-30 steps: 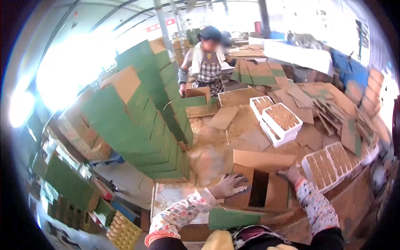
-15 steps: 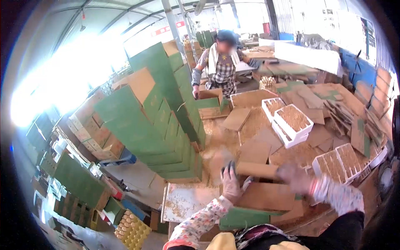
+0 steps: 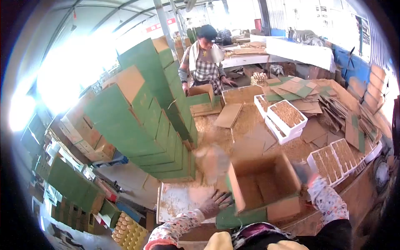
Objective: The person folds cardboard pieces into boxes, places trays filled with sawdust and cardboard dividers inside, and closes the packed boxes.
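An open cardboard box [image 3: 260, 183] with green outer panels stands in front of me, its top facing up and its inside showing brown cardboard. My left hand [image 3: 216, 203], gloved, is at the box's left side with its fingers spread. My right hand [image 3: 302, 173] is at the box's right side, smeared by motion, so its fingers cannot be made out. A green flap [image 3: 241, 217] lies folded outward at the near side, beside a brown flap [image 3: 283, 208].
Tall stacks of green boxes [image 3: 121, 121] rise at the left. White trays of brown material [image 3: 287, 114] and flattened cardboard [image 3: 291, 88] lie on the right. Across the table a person [image 3: 204, 68] stands beside another open box [image 3: 200, 98]. A yellow egg tray [image 3: 129, 229] sits lower left.
The box's top flaps have swung outward, and its inside now shows. My left hand has moved down to the box's left side. The person's outstretched arm has come back in.
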`<state>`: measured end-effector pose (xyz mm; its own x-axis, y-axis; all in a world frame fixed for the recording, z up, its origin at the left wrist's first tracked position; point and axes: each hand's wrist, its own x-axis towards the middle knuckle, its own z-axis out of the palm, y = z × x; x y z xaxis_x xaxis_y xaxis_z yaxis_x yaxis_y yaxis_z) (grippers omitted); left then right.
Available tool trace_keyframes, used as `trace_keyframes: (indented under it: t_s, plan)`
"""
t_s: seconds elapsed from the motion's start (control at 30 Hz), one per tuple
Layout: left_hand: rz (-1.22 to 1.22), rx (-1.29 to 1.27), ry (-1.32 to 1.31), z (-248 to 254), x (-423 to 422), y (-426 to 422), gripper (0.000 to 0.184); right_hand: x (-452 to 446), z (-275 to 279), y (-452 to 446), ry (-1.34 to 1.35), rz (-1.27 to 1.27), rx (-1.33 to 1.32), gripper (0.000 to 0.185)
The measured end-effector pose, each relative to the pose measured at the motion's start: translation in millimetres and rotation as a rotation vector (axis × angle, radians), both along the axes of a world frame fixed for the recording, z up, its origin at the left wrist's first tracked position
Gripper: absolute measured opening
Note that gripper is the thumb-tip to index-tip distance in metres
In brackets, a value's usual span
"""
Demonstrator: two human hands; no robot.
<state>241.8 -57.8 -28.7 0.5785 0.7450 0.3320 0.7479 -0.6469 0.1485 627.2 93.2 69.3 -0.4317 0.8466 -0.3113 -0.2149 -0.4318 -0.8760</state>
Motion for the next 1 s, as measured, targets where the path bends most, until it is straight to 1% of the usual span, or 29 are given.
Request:
trace_keyframes:
  t_s: [0.03, 0.07, 0.1, 0.13, 0.17, 0.2, 0.23, 0.27, 0.3, 0.37, 0.4, 0.43, 0.47, 0.5, 0.53, 0.57, 0.6, 0.63, 0.67, 0.7, 0.73, 0.83, 0.87, 0.9, 0.93, 0.97, 1.0]
  plan:
    - [0.072, -0.155, 0.337, -7.7, -22.4, 3.4, 0.054, -11.9, -29.2, 3.2, -0.325, -0.048, 0.020, 0.069]
    - [0.418, -0.329, -0.021, 22.1, -16.0, 3.0, 0.051, -23.8, -58.5, 6.2, -0.614, -0.078, -0.008, 0.068]
    - [0.533, -0.254, -0.409, 14.6, -19.8, 24.6, 0.050, -4.1, -154.5, 47.7, -0.623, 0.013, 0.053, 0.067]
    - [0.600, -0.191, -0.654, 65.3, 0.5, 36.3, 0.058, -19.2, -140.1, 42.9, -0.354, -0.035, 0.118, 0.063]
    - [0.628, -0.048, -0.680, 77.3, 17.0, 56.9, 0.062, -32.5, -120.0, 23.5, -0.098, -0.087, 0.143, 0.059]
    - [0.644, 0.070, -0.697, 79.2, 34.8, 75.4, 0.066, -35.7, -121.4, 25.5, 0.059, -0.057, 0.031, 0.054]
    - [0.517, 0.095, -0.682, 69.0, 48.5, 100.9, 0.072, -31.4, -94.8, 10.3, 0.045, -0.042, 0.066, 0.051]
    - [0.710, 0.098, -0.081, 93.5, 68.8, 98.8, 0.074, -27.1, -68.7, -3.5, 0.031, -0.028, 0.101, 0.048]
    - [0.827, -0.075, 0.060, 96.7, 79.1, 112.9, 0.077, -22.6, -42.9, -16.6, 0.017, -0.015, 0.137, 0.046]
    - [0.697, -0.351, -0.436, 86.3, 69.2, 123.8, 0.068, 7.5, -68.2, -37.4, -0.159, -0.281, 0.446, 0.048]
    - [0.649, -0.476, -0.677, 81.2, 64.7, 128.3, 0.067, 10.5, -37.9, -57.8, -0.020, -0.496, 0.304, 0.051]
    - [0.602, -0.271, -0.472, 63.6, 53.0, 127.8, 0.067, 31.5, -44.5, -73.1, -0.365, -0.754, 0.484, 0.054]
    - [0.511, -0.204, -0.469, 42.3, 40.2, 135.9, 0.060, 54.5, -48.2, -76.8, -0.507, -0.986, 0.501, 0.057]
    - [0.477, -0.178, -0.388, 54.1, 43.7, 131.4, 0.060, 77.1, -52.0, -81.6, -0.659, -1.217, 0.481, 0.060]
    - [0.518, -0.236, -0.489, 59.0, 51.2, 129.8, 0.061, 102.6, -55.7, -71.3, -0.556, -1.441, 0.312, 0.062]
    - [0.570, -0.287, -0.587, 60.4, 56.3, 129.3, 0.061, 161.1, -125.1, -63.7, -0.573, -1.514, 0.227, 0.065]
    - [0.589, -0.314, -0.561, 57.9, 57.3, 128.6, 0.062, 204.4, -181.0, -52.4, -0.356, -1.414, 0.152, 0.071]
    - [0.614, -0.331, -0.537, 56.1, 54.7, 127.6, 0.062, 227.0, -212.4, -40.6, -0.135, -1.300, 0.083, 0.078]
    - [0.641, -0.332, -0.514, 54.9, 56.4, 133.6, 0.062, 224.6, -215.8, -24.7, -0.232, -1.303, 0.136, 0.079]
    - [0.667, -0.303, -0.493, 60.2, 62.1, 136.2, 0.063, 213.9, -206.4, -10.8, -0.329, -1.305, 0.195, 0.081]
    - [0.695, -0.288, -0.463, 66.7, 66.0, 131.4, 0.064, 191.9, -171.5, -10.5, -0.652, -1.488, 0.254, 0.080]
    - [0.720, -0.298, -0.407, 68.8, 72.2, 132.7, 0.065, 212.8, -225.7, 12.3, -0.273, -1.359, 0.304, 0.078]
    - [0.741, -0.303, -0.383, 71.0, 75.9, 133.2, 0.066, 209.7, -215.9, 21.4, -0.347, -1.422, 0.254, 0.046]
    - [0.763, -0.302, -0.364, 73.4, 76.2, 130.4, 0.066, 211.6, -224.4, 29.8, -0.114, -1.419, 0.235, 0.043]
    - [0.711, -0.258, -0.374, 54.3, 60.7, 133.2, 0.067, 212.9, -229.5, 37.0, 0.100, -1.377, 0.141, 0.041]
    - [0.725, -0.266, -0.365, 60.2, 62.1, 135.0, 0.067, 210.7, -223.1, 46.0, 0.312, -1.323, 0.053, 0.039]
    - [0.738, -0.282, -0.354, 68.3, 67.9, 134.8, 0.067, 205.3, -209.1, 49.6, 0.329, -1.288, -0.088, 0.041]
